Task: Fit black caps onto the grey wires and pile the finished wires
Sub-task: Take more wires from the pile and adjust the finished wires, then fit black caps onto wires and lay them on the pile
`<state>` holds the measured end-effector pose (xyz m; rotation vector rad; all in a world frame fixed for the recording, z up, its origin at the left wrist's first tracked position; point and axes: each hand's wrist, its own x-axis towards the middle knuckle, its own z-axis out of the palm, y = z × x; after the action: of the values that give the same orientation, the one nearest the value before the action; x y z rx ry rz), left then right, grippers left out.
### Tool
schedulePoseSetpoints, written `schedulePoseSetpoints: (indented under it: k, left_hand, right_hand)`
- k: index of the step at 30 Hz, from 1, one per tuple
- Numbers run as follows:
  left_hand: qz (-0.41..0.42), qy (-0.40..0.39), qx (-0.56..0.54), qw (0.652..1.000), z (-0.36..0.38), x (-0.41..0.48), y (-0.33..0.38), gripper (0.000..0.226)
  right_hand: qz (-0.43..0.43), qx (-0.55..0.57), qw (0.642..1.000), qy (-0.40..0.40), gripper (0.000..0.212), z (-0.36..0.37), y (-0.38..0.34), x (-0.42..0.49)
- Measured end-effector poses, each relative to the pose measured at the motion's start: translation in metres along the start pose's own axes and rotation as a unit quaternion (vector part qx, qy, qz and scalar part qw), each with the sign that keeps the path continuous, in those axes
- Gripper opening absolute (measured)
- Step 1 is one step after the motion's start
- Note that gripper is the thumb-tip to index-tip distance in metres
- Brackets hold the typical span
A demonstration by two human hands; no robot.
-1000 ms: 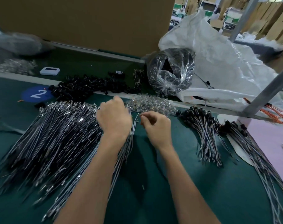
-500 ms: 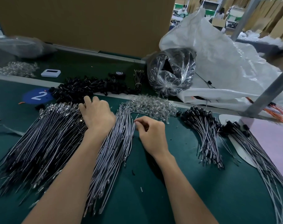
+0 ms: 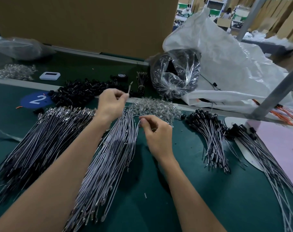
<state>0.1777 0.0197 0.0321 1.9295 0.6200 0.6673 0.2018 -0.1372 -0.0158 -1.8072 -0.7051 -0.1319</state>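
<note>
My left hand is raised above the green table and pinches one grey wire, whose tip sticks up past the fingers. My right hand pinches the end of a grey wire at the top of the middle bundle of grey wires. A larger heap of wires lies to the left. Loose black caps are piled behind my left hand. Wires with black caps fitted lie in a pile to the right, and another such pile lies further right.
Clear small parts lie heaped between the caps and the capped pile. A plastic bag of black parts and a big white sack stand behind. A blue "2" sticker, a white device and a metal post are nearby.
My left hand has lifted off the wire heap and moved right and up, with one grey wire now pinched in it. My right hand stays at the top of the middle bundle.
</note>
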Motion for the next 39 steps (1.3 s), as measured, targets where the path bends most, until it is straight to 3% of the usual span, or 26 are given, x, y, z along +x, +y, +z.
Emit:
schedulePoseSetpoints:
  k: [4,6,10,13,17,23,27,30,33,36,39]
  left_hand:
    - [0.049,-0.074,-0.046,0.995,0.017,-0.015,0.028,0.019]
    - [0.051,-0.101,-0.051,0.992,0.025,-0.023,0.035,0.018]
    - [0.039,-0.122,-0.089,0.988,0.015,-0.037,0.036,0.016]
    - [0.078,-0.075,0.074,0.991,-0.025,-0.043,0.02,0.014]
    - [0.045,0.02,0.3,0.953,-0.093,-0.058,-0.006,0.018]
    - [-0.034,-0.073,0.427,0.901,-0.108,-0.094,-0.021,0.019]
    - [-0.049,-0.051,0.427,0.902,-0.09,-0.093,-0.032,0.019]
    - [-0.059,-0.038,0.417,0.906,-0.086,-0.09,-0.035,0.024]
    - [-0.026,0.017,0.354,0.935,-0.088,-0.092,-0.031,0.015]
    - [0.027,0.049,0.235,0.97,-0.087,-0.091,-0.016,0.009]
    - [0.019,0.004,0.026,0.999,-0.068,-0.092,0.008,0.008]
  right_hand:
    - [0.109,0.249,0.961,-0.055,0.014,-0.001,-0.009,0.002]
    - [0.129,0.315,0.938,-0.061,0.007,-0.003,-0.012,0.001]
    - [0.157,0.395,0.905,-0.02,0.012,-0.013,-0.013,0.004]
    - [0.161,0.48,0.862,0.003,0.008,-0.028,-0.014,0.01]
    - [0.139,0.636,0.759,0.019,0.01,-0.05,-0.014,0.014]
    - [0.098,0.742,0.66,0.067,0.018,-0.071,-0.009,0.016]
    - [0.098,0.771,0.625,0.067,0.015,-0.072,-0.005,0.014]
    - [0.099,0.768,0.63,0.061,0.012,-0.073,-0.004,0.012]
    - [0.106,0.746,0.655,0.056,0.012,-0.074,-0.003,0.009]
    - [0.126,0.65,0.749,0.031,0.011,-0.072,-0.005,0.008]
    - [0.129,0.484,0.865,0.004,0.013,-0.061,-0.01,0.007]
